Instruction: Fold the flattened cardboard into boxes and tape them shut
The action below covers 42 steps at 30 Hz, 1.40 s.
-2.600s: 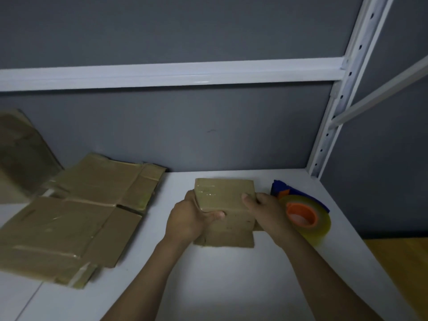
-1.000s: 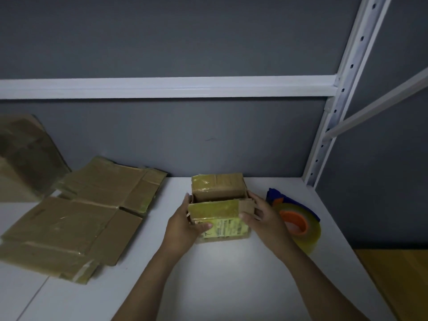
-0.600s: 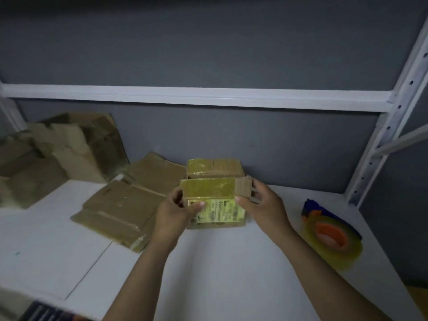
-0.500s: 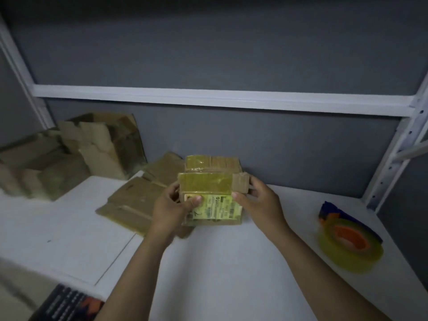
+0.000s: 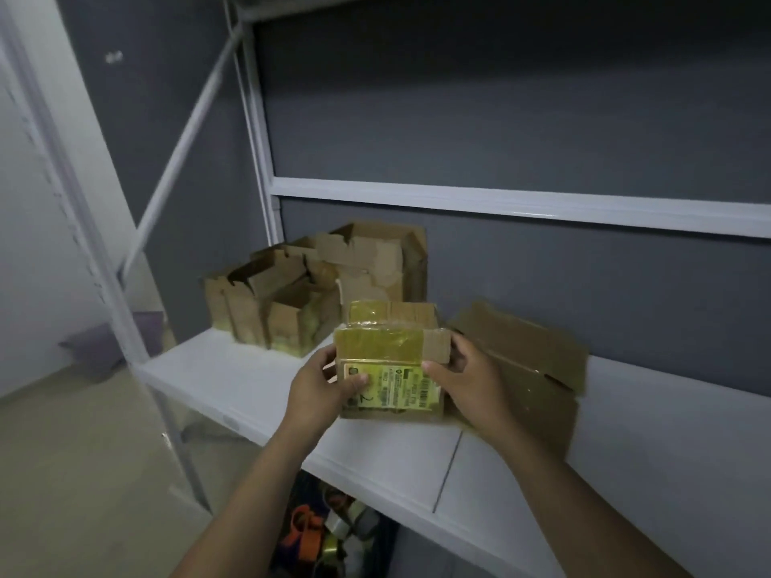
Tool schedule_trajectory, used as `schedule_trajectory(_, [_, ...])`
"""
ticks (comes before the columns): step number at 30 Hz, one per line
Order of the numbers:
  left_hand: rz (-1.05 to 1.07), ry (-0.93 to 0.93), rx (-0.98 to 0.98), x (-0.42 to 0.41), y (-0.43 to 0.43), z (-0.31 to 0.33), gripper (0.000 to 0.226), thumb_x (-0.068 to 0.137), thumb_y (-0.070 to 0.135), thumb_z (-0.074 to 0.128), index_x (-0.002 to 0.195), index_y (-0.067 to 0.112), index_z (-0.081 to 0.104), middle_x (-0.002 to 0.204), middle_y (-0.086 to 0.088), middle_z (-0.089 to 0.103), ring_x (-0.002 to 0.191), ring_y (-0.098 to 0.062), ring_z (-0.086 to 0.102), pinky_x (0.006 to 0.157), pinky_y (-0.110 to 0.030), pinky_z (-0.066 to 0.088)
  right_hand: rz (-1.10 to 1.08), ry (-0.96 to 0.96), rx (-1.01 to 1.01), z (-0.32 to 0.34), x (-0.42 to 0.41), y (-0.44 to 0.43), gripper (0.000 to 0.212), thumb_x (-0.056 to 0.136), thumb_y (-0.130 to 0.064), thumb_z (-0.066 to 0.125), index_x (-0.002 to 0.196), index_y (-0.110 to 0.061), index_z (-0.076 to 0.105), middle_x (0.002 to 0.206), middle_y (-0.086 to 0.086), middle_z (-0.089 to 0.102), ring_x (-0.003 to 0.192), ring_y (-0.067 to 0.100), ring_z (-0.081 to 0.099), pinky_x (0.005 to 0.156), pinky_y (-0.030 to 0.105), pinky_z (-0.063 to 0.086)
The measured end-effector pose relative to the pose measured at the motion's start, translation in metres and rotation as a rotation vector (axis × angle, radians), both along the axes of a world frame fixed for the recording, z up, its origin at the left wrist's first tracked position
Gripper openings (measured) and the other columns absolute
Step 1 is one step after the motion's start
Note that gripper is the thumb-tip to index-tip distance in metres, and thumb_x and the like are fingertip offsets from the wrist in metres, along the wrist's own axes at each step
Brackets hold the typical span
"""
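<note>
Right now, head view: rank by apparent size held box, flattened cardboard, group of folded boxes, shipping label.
1. group of folded boxes
2. flattened cardboard, held box: close, cardboard partly hidden, box nearer; unranked
3. shipping label

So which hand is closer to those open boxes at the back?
Left. The left hand grips the small box on the side toward the open boxes; the right hand grips its far side.

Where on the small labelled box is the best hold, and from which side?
By its two short ends, a hand from each side, thumbs on the labelled front. The small box has top flaps that look unsealed, so a grip from above would catch loose cardboard. The left hand and right hand hold it this way.
</note>
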<state>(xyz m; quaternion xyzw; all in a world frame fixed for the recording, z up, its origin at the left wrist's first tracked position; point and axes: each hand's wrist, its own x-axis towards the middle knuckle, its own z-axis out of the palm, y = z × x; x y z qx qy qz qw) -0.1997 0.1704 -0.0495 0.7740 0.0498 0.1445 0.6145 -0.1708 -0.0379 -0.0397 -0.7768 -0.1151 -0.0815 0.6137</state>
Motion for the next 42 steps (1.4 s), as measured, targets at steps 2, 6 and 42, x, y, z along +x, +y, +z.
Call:
schedule_trajectory(2, [0.018, 0.005, 0.007, 0.014, 0.025, -0.005, 0.049, 0.08, 0.014, 0.077, 0.124, 0.019, 0.059, 0.108, 0.007, 0.068, 0.102, -0.012, 0.064, 0.066, -0.018, 0.051, -0.021, -0.01, -0.052, -0.001, 0.01, 0.024, 0.044, 0.084, -0.014, 0.071, 0.126, -0.019, 0.058, 0.11, -0.007, 0.067, 0.099, 0.008, 0.064, 0.079, 0.021, 0.051])
schedule_trajectory(6, [0.038, 0.026, 0.009, 0.052, 0.054, -0.01, 0.045, 0.081, 0.013, 0.076, 0.123, 0.017, 0.059, 0.102, 0.006, 0.067, 0.087, -0.005, 0.064, 0.054, -0.01, 0.047, -0.06, -0.004, -0.097, -0.008, 0.048, 0.057, 0.047, 0.084, -0.018, 0.072, 0.128, -0.016, 0.057, 0.114, -0.002, 0.067, 0.097, 0.01, 0.065, 0.065, 0.01, 0.049])
schedule_trajectory(42, [-0.169, 0.052, 0.682, 0.268, 0.127, -0.038, 0.081, 0.097, 0.034, 0.051, 0.154, 0.02, -0.004, 0.158, -0.011, 0.015, 0.139, -0.031, 0.03, 0.107, -0.042, 0.035, -0.277, 0.02, -0.58, -0.079, 0.236, 0.152, 0.044, 0.089, -0.023, 0.065, 0.128, -0.014, 0.048, 0.121, 0.011, 0.055, 0.109, 0.027, 0.054, 0.09, 0.036, 0.046])
